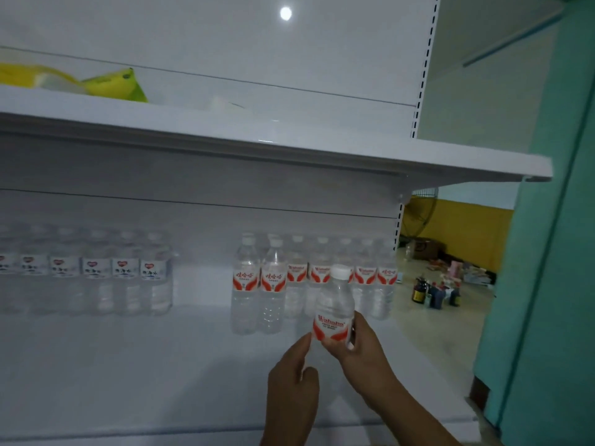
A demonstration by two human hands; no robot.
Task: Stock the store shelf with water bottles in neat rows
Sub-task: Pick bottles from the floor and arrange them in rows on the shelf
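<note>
Clear water bottle (333, 312) upright above shelf (128, 365) near its right edge | right hand (360, 346) grips its labelled middle | left hand (294, 384) fingers curled, touching lower body | red-labelled row (322, 278) behind, near back-right corner | second group (96, 272) at back left
</note>
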